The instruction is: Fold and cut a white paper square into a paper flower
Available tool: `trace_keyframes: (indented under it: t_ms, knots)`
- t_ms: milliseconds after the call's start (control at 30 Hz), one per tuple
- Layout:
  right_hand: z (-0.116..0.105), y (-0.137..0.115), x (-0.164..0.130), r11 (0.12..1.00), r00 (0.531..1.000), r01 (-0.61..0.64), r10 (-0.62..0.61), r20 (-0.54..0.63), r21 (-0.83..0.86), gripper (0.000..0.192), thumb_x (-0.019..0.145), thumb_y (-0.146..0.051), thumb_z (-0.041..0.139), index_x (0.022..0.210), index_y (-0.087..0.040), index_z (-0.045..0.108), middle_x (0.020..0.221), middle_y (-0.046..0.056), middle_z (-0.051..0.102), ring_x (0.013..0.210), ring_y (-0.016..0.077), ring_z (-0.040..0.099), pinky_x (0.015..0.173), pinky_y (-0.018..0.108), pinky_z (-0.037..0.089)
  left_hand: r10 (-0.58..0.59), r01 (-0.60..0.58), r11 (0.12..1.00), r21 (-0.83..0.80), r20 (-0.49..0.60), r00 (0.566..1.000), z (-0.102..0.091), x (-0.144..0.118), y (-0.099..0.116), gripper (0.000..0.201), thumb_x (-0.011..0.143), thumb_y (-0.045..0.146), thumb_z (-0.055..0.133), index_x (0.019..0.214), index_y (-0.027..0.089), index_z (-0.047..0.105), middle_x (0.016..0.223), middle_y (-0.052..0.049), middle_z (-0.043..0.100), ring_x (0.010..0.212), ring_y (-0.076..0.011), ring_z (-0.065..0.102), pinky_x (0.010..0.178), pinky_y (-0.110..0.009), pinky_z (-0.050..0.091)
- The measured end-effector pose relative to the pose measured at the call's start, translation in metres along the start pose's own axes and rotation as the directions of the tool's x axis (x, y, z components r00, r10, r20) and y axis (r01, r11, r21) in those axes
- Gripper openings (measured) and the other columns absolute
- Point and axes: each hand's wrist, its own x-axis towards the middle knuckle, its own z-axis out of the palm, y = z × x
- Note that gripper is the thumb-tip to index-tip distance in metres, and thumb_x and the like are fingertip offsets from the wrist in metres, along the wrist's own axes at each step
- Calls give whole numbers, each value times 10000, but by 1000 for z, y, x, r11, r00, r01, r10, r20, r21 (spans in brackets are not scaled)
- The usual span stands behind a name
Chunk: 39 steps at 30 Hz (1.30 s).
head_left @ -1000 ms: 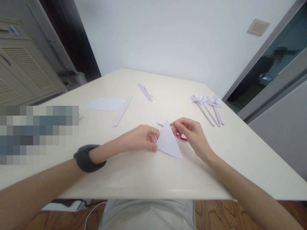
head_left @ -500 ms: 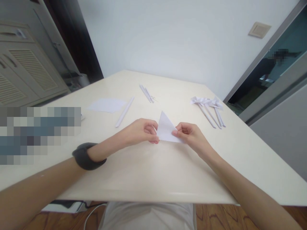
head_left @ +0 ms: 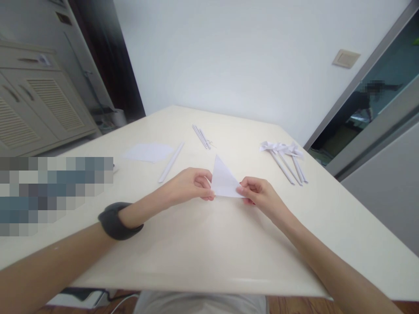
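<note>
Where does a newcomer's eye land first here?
Probably the white paper triangle, held between the left hand and right hand over the table. Then the black wristband behind the left hand, and the white paper sticks with folded tops on the table's right side.

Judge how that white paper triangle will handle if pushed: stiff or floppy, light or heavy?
The white paper triangle is probably light, being a small sheet pinched near its lower corners. Looking thin, it would likely buckle if the left hand and right hand pushed together. Its upper corner, which neither hand holds, may flop.
</note>
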Motion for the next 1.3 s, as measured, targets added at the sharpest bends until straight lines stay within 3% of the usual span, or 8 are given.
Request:
trace_keyframes:
  t_ms: [267,500,700,867,1000,1200,1300]
  knots:
    - [0,-4,1,998,999,-23,21,27,65,252,803,-395,528,684,-172,516,573,-20,516,518,91,438,491,211,314,-1,1,1000,-5,-43,999,-7,0,1,176,678,269,656,751,156,542,722,-37,686,728,-171,654,719,-286,510]
    - [-9,-11,-1,991,997,-24,33,71,-129,362,846,-436,451,625,-167,551,608,4,556,552,107,462,513,226,312,-13,13,999,-40,11,1000,-5,-2,2,152,678,239,651,724,159,530,721,-40,691,766,-188,662,745,-310,521]
    - [-1,-13,-4,993,998,60,-59,8,-100,268,844,-392,476,717,-182,585,657,-12,507,591,111,443,514,228,292,20,-22,999,33,72,997,7,-3,-3,117,684,229,629,750,165,557,732,-34,697,731,-188,668,718,-299,515]
    - [2,-13,-5,991,996,84,-85,-10,-107,251,849,-347,477,712,-171,593,645,-11,498,584,105,421,513,231,277,39,-45,998,46,118,992,12,-4,-6,207,679,243,641,857,169,567,752,-32,693,742,-199,670,714,-302,510]
    - [1,-17,-7,987,994,99,-104,-36,-127,232,853,-315,474,719,-171,597,657,-13,516,602,104,440,523,223,299,27,-26,999,-19,93,995,10,0,-9,302,685,266,656,932,176,507,726,-25,687,729,-205,668,713,-328,515]
    - [4,-21,-10,959,980,145,-174,-100,-245,221,855,-270,474,703,-173,602,654,-17,558,622,105,480,561,215,345,52,-47,998,-48,119,991,7,4,-10,184,709,254,633,830,175,517,709,-22,676,706,-184,656,703,-316,519]
    - [3,-19,-9,941,968,165,-211,-133,-297,199,856,-253,472,717,-181,595,641,-25,560,609,100,484,554,208,353,76,-75,997,-9,37,996,2,3,-10,189,722,212,601,890,187,519,719,-15,672,708,-176,649,695,-315,519]
